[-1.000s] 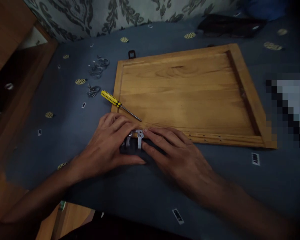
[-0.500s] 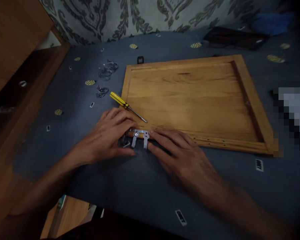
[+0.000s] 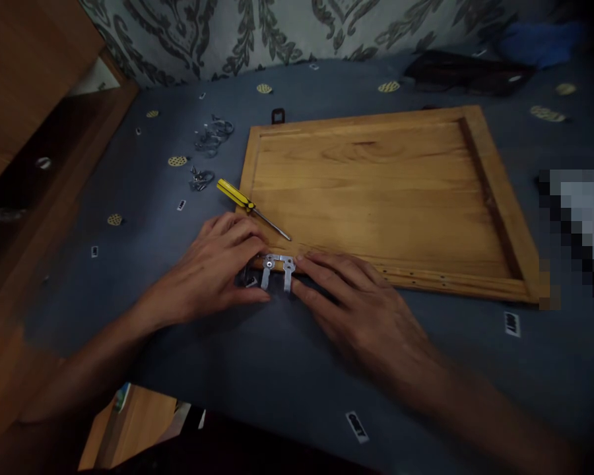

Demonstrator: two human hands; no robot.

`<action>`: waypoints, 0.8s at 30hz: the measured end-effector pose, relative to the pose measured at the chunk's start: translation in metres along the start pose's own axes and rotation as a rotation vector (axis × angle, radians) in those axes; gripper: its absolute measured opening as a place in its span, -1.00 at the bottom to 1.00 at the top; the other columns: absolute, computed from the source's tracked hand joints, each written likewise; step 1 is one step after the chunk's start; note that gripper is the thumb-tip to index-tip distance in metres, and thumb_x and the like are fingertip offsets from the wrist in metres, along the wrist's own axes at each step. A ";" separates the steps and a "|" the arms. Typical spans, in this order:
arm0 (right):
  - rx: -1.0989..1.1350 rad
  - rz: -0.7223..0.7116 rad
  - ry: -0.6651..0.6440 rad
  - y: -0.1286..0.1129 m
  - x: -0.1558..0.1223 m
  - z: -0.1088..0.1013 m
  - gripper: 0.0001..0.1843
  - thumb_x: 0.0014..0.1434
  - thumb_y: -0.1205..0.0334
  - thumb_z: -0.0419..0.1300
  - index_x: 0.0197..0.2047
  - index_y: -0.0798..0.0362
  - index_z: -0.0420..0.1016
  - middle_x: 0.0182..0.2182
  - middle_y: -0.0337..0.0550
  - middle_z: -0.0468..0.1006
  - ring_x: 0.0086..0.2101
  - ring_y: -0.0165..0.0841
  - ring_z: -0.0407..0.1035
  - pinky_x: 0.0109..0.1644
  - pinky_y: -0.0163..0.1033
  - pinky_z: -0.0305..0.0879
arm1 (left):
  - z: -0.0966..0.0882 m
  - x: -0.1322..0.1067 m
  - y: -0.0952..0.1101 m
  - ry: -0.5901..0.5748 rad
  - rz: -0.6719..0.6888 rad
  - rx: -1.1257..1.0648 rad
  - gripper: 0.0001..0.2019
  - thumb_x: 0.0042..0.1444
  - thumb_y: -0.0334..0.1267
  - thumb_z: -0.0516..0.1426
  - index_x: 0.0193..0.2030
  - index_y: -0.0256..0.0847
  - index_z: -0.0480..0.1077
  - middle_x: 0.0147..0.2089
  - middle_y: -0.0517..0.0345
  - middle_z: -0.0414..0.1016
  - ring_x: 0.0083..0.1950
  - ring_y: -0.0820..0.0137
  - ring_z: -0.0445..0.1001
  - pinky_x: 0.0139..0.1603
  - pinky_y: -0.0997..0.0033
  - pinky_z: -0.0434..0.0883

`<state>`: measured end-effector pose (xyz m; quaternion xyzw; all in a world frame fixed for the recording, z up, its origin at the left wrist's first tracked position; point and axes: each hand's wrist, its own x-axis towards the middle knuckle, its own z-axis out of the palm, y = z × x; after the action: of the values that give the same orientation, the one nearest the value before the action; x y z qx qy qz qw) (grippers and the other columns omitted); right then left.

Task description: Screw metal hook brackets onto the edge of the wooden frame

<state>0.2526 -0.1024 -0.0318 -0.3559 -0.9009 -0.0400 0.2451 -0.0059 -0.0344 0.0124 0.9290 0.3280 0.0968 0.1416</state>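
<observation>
A framed wooden panel lies flat on a blue cloth-covered surface. At its near left corner sits a small metal bracket with a screw in it. My left hand curls around the bracket's left side, fingertips pressing on it. My right hand lies fingers stretched out, its tips touching the bracket's right side and the panel's near edge. A yellow-handled screwdriver rests across the panel's left edge, just beyond my left hand.
Loose metal hardware and screws lie on the cloth left of the panel. A wooden cabinet stands at the left. Dark items lie at the back right. A pixelated patch sits at the right edge.
The view shifted, so everything sits lower and further right than a second ago. My left fingers drew back, uncovering more of the bracket and its screw. Both hands stay at the bracket.
</observation>
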 end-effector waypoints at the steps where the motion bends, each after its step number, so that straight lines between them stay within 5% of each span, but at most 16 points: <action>1: 0.001 -0.002 -0.003 0.000 0.000 0.000 -0.66 0.49 0.40 0.05 0.14 0.15 0.62 0.14 0.08 0.67 0.16 -0.02 0.47 0.19 0.07 0.50 | 0.000 0.000 0.000 -0.006 0.002 -0.001 -0.57 0.21 0.06 0.41 0.02 -0.18 0.47 0.14 0.00 0.53 0.27 0.03 0.40 0.32 -0.10 0.36; 14: -0.003 0.000 0.006 0.000 0.000 0.001 -0.67 0.49 0.40 0.05 0.14 0.14 0.60 0.14 0.07 0.67 0.15 0.00 0.50 0.18 0.10 0.55 | 0.000 0.001 0.001 -0.015 -0.015 0.010 -0.57 0.25 0.11 0.37 0.02 -0.17 0.48 0.15 -0.01 0.53 0.27 0.03 0.41 0.32 -0.09 0.35; 18: -0.018 0.001 0.006 0.000 0.000 0.002 -0.67 0.50 0.38 0.04 0.12 0.12 0.61 0.12 0.04 0.68 0.14 -0.02 0.51 0.17 0.08 0.56 | -0.001 0.000 0.000 0.000 -0.015 0.034 -0.43 0.18 0.28 0.35 0.06 -0.15 0.47 0.16 -0.03 0.54 0.27 -0.01 0.42 0.32 -0.13 0.36; 21: -0.023 -0.006 0.012 0.001 0.000 0.002 -0.68 0.51 0.37 0.04 0.09 0.11 0.62 0.12 0.04 0.68 0.14 -0.02 0.51 0.17 0.08 0.56 | -0.011 -0.002 -0.003 0.040 -0.003 0.026 -0.30 0.15 0.43 0.27 0.16 -0.11 0.45 0.19 -0.05 0.55 0.27 -0.01 0.45 0.29 -0.09 0.41; 24: -0.012 -0.005 0.015 0.001 -0.002 0.002 -0.69 0.50 0.38 0.05 0.09 0.12 0.62 0.13 0.04 0.68 0.13 -0.02 0.51 0.16 0.09 0.56 | -0.028 -0.004 -0.007 0.123 0.006 -0.025 -0.40 0.32 0.36 0.16 0.20 -0.09 0.47 0.18 -0.02 0.57 0.27 0.06 0.48 0.28 -0.01 0.46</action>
<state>0.2536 -0.1017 -0.0347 -0.3546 -0.8998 -0.0485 0.2495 -0.0211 -0.0259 0.0364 0.9204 0.3320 0.1581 0.1325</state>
